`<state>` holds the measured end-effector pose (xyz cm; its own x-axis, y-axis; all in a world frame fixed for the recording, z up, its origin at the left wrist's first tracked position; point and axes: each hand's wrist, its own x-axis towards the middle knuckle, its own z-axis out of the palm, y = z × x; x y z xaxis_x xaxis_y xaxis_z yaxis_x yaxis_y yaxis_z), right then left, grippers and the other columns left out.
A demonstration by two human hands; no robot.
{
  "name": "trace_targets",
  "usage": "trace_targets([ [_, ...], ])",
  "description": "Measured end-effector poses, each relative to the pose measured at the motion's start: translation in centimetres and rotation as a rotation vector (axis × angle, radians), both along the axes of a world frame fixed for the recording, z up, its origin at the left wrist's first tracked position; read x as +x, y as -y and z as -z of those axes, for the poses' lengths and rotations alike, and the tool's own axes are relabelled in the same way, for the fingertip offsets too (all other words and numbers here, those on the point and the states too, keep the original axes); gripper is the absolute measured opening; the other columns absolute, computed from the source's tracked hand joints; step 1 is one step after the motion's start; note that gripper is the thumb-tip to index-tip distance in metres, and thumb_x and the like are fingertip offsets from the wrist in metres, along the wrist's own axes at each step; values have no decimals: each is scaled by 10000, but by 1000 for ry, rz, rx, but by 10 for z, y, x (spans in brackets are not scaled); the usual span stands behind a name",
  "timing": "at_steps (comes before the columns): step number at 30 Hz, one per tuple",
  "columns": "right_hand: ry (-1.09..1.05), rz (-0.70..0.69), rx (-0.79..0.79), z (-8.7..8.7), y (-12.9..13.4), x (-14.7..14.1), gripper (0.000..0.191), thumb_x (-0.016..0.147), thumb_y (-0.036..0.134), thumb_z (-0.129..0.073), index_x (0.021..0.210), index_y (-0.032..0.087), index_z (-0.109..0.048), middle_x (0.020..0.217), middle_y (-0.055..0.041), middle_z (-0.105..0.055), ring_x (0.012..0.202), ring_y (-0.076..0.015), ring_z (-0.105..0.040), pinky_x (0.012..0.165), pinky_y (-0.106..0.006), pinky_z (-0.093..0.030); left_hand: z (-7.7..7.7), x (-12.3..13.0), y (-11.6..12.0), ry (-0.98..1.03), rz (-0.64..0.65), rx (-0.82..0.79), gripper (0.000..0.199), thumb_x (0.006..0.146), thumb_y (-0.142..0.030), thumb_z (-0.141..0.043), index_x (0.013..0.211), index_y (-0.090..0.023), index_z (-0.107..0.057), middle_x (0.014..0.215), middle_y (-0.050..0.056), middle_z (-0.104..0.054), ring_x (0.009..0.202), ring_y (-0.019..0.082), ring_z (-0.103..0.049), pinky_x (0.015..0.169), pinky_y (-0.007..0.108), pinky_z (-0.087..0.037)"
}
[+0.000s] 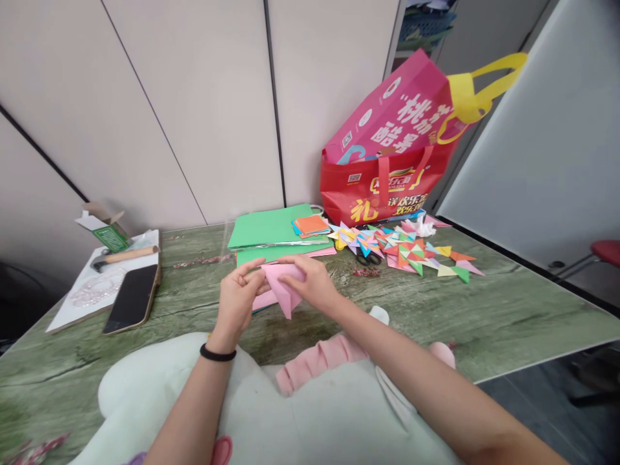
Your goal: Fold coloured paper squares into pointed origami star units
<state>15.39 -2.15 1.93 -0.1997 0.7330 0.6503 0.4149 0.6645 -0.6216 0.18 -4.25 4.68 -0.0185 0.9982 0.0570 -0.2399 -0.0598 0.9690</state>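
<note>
So on my head cam, both hands were on a folded pink paper [285, 289] above the near middle of the green table [523, 323]. Left hand [239, 297] pinched its left edge, right hand [310, 282] had its right side between thumb and fingers, green sheets [271, 226] just beyond.

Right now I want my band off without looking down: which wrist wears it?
Your left wrist: a black band circles it, while the right wrist is bare.
</note>
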Motion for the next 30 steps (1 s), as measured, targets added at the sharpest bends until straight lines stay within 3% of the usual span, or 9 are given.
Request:
trace_targets([
  [6,-132,-15,-127,-1,-1,-1,177,766,182,-548,922,160,-629,932,-57,-672,876,-156,-609,803,-286,-444,6,2,-1,-88,106,-78,254,581,-269,-724,752,-97,-650,648,38,-682,581,162,-640,613,294,-535],
  [11,-128,-35,-160,1,-1,0,196,765,176,-537,933,167,-638,941,-50,-677,875,-160,-616,797,-293,-454,9,0,-2,-123,42,-98,266,566,-310,-732,707,-101,-648,564,21,-657,506,146,-616,538,261,-522],
  [21,-56,-130,-9,2,-1,1,176,772,205,-550,891,193,-680,863,-45,-691,747,-140,-619,669,-246,-465,6,1,-1,-82,44,-112,279,535,-325,-746,671,-108,-635,563,25,-649,495,143,-609,518,256,-508],
  [25,-94,-172,-93,0,0,-1,208,755,315,-583,861,167,-685,841,-59,-686,734,-150,-608,625,-243,-460,7,1,-1,-140,18,-87,300,568,-344,-726,733,-104,-652,556,28,-654,504,158,-618,536,273,-515],
  [30,-234,-171,-300,0,-2,-2,218,757,333,-560,743,149,-675,753,-49,-678,692,-151,-597,650,-263,-453,10,-1,-2,-233,1,-6,298,621,-354,-692,792,-110,-678,589,28,-669,514,142,-604,528,250,-501],
])
